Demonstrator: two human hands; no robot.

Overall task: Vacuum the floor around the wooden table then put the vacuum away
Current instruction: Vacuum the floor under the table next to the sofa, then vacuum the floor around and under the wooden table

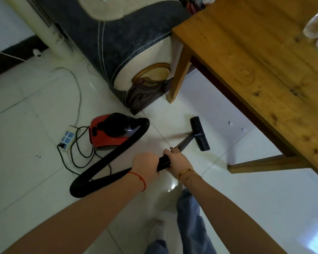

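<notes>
Beside the wooden table: the floor head [200,133] sits flat on the white tiles, just off the long edge of the wooden table [261,57], between its two near legs.
Left grip: the left hand [145,166] is curled tight round the black hose end, farther from the wooden table than the right.
Right grip: the right hand [176,159] is wrapped round the handle where the metal tube [184,143] begins, fingers closed on it.
Vacuum body: the red canister [108,132] rests well away from the wooden table, past the sofa end [136,57], its hose [106,167] looping back to the hands.
Debris: two small white scraps [236,126] lie under the wooden table's edge, beyond the floor head.
Risk, legs: a hard push could likely knock the head into a table leg [177,77].
Risk, hose: reaching farther under probably drags the canister, which may tip or snag.
Risk, cord: the black cable [75,149] coils loosely beside the power strip [67,137]; a tug could pull the plug, or feet could catch it.
</notes>
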